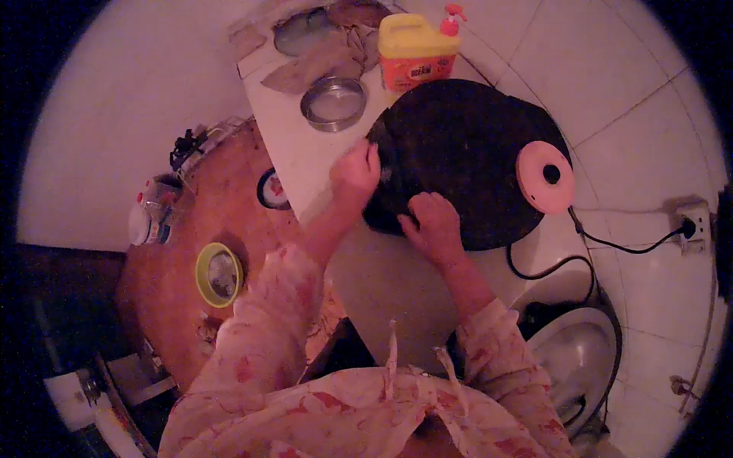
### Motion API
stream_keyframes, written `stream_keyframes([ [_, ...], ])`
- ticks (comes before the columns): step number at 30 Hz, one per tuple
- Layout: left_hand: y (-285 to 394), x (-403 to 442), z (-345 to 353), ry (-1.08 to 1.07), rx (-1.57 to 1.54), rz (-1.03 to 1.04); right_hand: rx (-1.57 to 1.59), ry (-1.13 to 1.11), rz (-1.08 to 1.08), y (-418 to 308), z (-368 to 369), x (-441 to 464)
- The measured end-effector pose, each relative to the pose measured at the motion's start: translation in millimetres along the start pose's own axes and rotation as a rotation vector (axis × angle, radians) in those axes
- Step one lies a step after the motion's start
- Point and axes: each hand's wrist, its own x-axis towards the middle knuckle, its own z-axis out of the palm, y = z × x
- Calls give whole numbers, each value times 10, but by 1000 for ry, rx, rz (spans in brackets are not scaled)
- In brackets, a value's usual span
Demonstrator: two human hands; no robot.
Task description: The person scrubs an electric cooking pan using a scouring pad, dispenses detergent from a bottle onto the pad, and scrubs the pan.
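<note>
A large black round electric griddle [466, 145] lies on the pale counter, with a dark handle-like part along its near left edge. My left hand [356, 172] is closed at that left edge, its fingertips partly hidden against the black surface. Curled over the near edge is my right hand [434, 221], a short way to the right of the left one. On the griddle's right side sits a pink round disc [545, 177] with a black centre. Dim light hides detail on the black surface.
Behind the griddle stand a yellow and orange jug [418, 57] with a red pump and a round metal pan [334, 104]. A black cord runs to a wall socket [689, 227]. A metal basin [578, 355] is at lower right; a yellow bin [218, 275] stands on the floor.
</note>
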Motion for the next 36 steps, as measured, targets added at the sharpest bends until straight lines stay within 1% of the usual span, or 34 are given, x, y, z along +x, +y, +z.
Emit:
stream_keyframes([
  [2, -16, 454, 105, -90, 195, -106, -39, -82, 35, -3, -28, 1],
  [4, -138, 741, 286, -18, 146, 4, -39, -105, 53, -10, -38, 12],
  [6, -221, 987, 400, -30, 152, 1, -33, -130, 66, -26, -38, 22],
  [8, -286, 939, 400, -45, 162, -12, -12, -58, 38, -49, -43, 2],
  [10, -120, 796, 196, -59, 155, 59, -15, -28, 17, -64, -29, 26],
  [12, 58, 373, -36, -115, 165, -16, -8, 6, 4, -96, -43, 45],
  [14, 67, -26, -135, -104, 112, 98, 4, -8, 15, -117, -66, 45],
  [15, 66, 15, -114, -105, 116, 107, 7, 2, 18, -111, -66, 59],
  [17, 51, 116, -4, 9, 141, 85, -9, 6, 15, -78, -49, 32],
  [18, 95, 296, 22, -30, 180, 47, -11, 8, 20, -51, -44, 25],
  [20, 91, 655, 169, -98, 207, -4, -42, -106, 35, -18, -48, 3],
  [23, -74, 1037, 380, -151, 174, -10, -36, -95, 53, -34, -49, -10],
  [25, -18, 976, 332, -172, 129, -20, -47, -117, 53, -39, -79, -31],
  [27, 1, 682, 159, -49, 119, 126, -32, -119, 48, -44, -61, 2],
  [29, 109, 218, -23, -28, 75, 127, -5, 38, -10, -48, -32, 0],
  [32, 118, -174, -99, -14, 32, 120, 2, 16, 12, -72, -38, 3],
  [33, 112, -66, -75, 13, 33, 62, 4, 21, 17, -87, -39, -6],
  [36, -17, 493, 126, -24, 194, 17, -23, 25, -23, -69, -78, 16],
])
